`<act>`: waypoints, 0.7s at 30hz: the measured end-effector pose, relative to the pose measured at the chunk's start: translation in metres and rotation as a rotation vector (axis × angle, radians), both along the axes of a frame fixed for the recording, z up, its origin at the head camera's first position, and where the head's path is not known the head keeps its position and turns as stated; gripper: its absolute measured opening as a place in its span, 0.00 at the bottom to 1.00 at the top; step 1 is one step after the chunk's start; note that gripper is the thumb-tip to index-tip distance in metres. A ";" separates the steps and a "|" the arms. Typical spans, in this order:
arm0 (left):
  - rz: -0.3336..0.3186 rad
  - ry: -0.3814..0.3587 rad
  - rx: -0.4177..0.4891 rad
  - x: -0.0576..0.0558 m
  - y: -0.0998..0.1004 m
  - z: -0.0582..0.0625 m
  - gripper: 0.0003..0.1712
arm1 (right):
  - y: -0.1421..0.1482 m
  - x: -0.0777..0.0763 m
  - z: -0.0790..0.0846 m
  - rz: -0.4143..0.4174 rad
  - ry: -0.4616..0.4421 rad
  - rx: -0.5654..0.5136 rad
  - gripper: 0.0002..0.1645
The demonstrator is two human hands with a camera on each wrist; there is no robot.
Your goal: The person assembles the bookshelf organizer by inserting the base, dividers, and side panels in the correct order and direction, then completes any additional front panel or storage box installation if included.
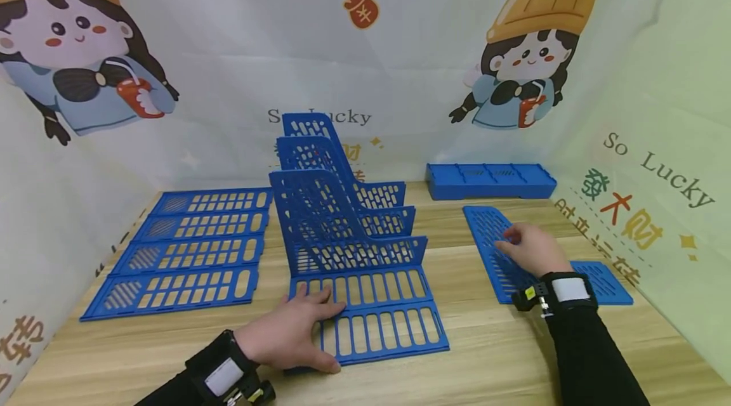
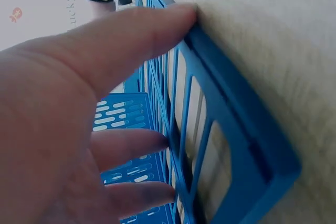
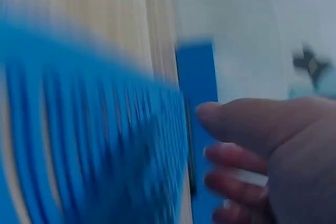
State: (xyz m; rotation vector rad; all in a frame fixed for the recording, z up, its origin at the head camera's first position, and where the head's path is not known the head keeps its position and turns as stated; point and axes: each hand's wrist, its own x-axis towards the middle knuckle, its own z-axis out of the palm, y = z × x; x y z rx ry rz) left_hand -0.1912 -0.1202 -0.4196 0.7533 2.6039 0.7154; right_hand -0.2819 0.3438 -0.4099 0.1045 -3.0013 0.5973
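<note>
Left hand [image 1: 298, 328] spread on the grid [image 1: 379, 308], I should pinch the panel [image 1: 488, 254] below my loosely parted right hand [image 1: 535, 248] by its edge.

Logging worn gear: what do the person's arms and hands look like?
The left hand and right hand are ungloved. Each arm wears a black sleeve and black wrist strap bearing a white rectangular patch and a small, yellow-marked black device.

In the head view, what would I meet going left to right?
Four flat blue rectangular slotted plastic panels, three upright blue perforated L-shaped plastic panels, a flat blue perforated L-shaped plastic panel, partly covered by the right hand.
</note>
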 end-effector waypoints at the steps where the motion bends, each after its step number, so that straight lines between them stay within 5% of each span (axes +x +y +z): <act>1: -0.004 0.015 0.007 0.000 -0.001 0.000 0.54 | 0.012 0.002 0.001 -0.046 -0.024 0.021 0.35; 8: -0.004 0.084 0.090 -0.006 -0.005 -0.005 0.47 | 0.053 0.007 0.003 -0.191 -0.159 0.114 0.47; 16: 0.082 0.100 0.127 -0.011 -0.003 -0.014 0.44 | 0.054 0.005 -0.001 -0.239 -0.156 0.104 0.32; 21: 0.113 0.107 0.126 -0.013 -0.004 -0.014 0.44 | 0.056 0.006 0.000 -0.221 -0.100 0.092 0.36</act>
